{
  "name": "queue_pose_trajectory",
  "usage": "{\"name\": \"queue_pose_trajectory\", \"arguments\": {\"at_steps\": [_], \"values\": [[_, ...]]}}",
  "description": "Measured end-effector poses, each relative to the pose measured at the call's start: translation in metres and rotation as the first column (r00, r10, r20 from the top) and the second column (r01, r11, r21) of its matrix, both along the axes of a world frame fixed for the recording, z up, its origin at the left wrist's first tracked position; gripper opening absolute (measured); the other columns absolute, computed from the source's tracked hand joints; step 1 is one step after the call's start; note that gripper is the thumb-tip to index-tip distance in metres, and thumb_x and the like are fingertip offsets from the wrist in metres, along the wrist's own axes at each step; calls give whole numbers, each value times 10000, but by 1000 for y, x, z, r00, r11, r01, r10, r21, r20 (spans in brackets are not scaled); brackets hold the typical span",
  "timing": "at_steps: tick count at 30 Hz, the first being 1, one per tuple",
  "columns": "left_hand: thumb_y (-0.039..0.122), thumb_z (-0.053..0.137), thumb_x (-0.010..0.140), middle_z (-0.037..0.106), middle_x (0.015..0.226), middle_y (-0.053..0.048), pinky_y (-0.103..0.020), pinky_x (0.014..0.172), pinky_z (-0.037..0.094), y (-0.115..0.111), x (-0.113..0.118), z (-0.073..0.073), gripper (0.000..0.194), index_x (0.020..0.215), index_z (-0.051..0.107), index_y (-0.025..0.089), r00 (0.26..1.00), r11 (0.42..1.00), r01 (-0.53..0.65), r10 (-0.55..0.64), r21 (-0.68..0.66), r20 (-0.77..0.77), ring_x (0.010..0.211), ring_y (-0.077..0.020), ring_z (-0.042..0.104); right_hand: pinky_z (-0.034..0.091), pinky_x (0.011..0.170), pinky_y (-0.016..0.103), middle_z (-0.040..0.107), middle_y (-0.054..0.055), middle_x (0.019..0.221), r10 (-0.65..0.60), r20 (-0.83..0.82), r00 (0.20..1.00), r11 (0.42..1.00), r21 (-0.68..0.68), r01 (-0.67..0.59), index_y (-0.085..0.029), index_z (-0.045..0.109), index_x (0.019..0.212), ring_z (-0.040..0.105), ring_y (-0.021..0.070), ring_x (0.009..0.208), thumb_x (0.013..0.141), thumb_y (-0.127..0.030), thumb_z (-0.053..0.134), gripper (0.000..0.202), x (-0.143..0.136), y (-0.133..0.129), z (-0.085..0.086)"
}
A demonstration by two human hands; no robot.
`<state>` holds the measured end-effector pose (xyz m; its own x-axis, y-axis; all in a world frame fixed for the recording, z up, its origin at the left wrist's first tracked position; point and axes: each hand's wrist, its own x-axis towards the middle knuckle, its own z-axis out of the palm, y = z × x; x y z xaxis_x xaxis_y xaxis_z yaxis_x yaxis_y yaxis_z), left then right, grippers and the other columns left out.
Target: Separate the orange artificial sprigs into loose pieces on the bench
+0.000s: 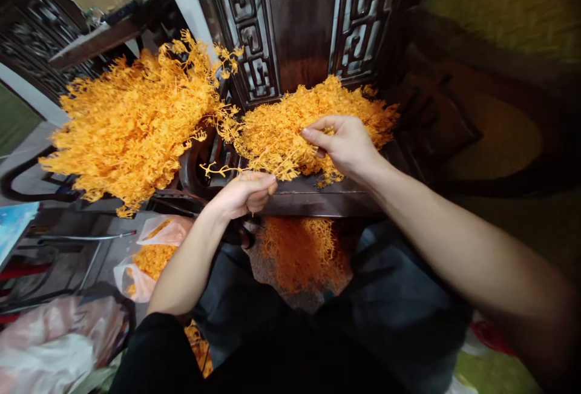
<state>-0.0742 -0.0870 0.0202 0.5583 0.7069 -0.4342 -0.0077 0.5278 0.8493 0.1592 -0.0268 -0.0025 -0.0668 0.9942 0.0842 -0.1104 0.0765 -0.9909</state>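
My left hand (247, 193) is closed on a thin orange branched strand (222, 170), which sticks out to the left past its fingers. To the upper right, my right hand (340, 140) is pinched at the thumb and fingertips; what it holds there is too small to make out. Behind both hands a heap of orange branched pieces (290, 112) lies on a dark wooden seat (318, 203). Some orange sprigs hang between the two hands, over the seat's front edge.
A larger orange pile (131, 121) stands at the left. Carved dark wooden panels (304, 31) rise behind the seat. Below are a plastic bag (167, 233) with orange pieces and more orange material (299, 255) under the seat. Pale plastic bags (59, 333) lie lower left.
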Motion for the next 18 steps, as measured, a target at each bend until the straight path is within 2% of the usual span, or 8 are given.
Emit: {"name": "queue_pose_trajectory", "arguments": {"at_steps": [2, 5, 10, 14, 15, 16, 18], "values": [[443, 740, 892, 285, 446, 111, -164, 379, 160, 3, 4, 2, 374, 711, 587, 153, 1000, 1000, -10, 10, 6, -7, 382, -27, 159, 369, 436, 257, 549, -15, 589, -62, -38, 997, 998, 4, 62, -172, 677, 773, 461, 94, 470, 738, -432, 899, 343, 0, 9, -1], [417, 749, 884, 274, 440, 117, -157, 373, 155, 9, 9, 6, 356, 713, 582, 153, 999, 999, -40, 40, 15, -1, 373, -25, 155, 421, 442, 269, 578, -4, 614, -91, -61, 994, 995, 26, 92, -173, 672, 753, 491, 102, 482, 710, -428, 920, 358, 1, 18, 0], [390, 719, 901, 258, 429, 122, -149, 367, 144, 14, 19, 14, 342, 702, 574, 152, 999, 998, -44, 44, 42, 2, 357, -22, 149, 495, 483, 289, 610, 3, 673, -130, -56, 990, 985, 106, 136, -182, 677, 768, 547, 116, 530, 727, -463, 909, 367, 4, 19, -4], [390, 721, 902, 257, 435, 120, -149, 370, 135, 15, 19, 20, 366, 676, 560, 151, 1000, 997, -26, 26, 66, -9, 359, -17, 154, 503, 489, 287, 623, -5, 673, -141, -48, 989, 983, 112, 146, -185, 699, 779, 546, 108, 529, 742, -383, 912, 293, 11, 33, -9], [397, 731, 894, 254, 432, 120, -152, 369, 135, 14, 17, 21, 373, 671, 559, 152, 1000, 997, -20, 21, 74, -11, 358, -17, 154, 495, 485, 288, 614, -5, 650, -182, -69, 981, 979, 84, 187, -184, 702, 770, 536, 106, 518, 763, -337, 900, 250, 18, 40, -10], [407, 741, 885, 250, 429, 120, -155, 369, 138, 12, 14, 21, 379, 668, 560, 154, 1000, 996, -18, 19, 85, -10, 356, -18, 153, 477, 474, 288, 589, -8, 612, -273, -108, 956, 959, 44, 279, -185, 690, 735, 514, 101, 498, 786, -285, 881, 221, 27, 48, -11], [429, 753, 873, 252, 424, 117, -165, 372, 151, 9, 6, 22, 387, 669, 573, 154, 1000, 993, -27, 28, 115, -4, 357, -22, 159, 464, 478, 295, 528, -16, 556, -493, -194, 848, 868, -41, 495, -201, 653, 667, 481, 92, 479, 835, -211, 830, 243, 54, 63, -14]]}}
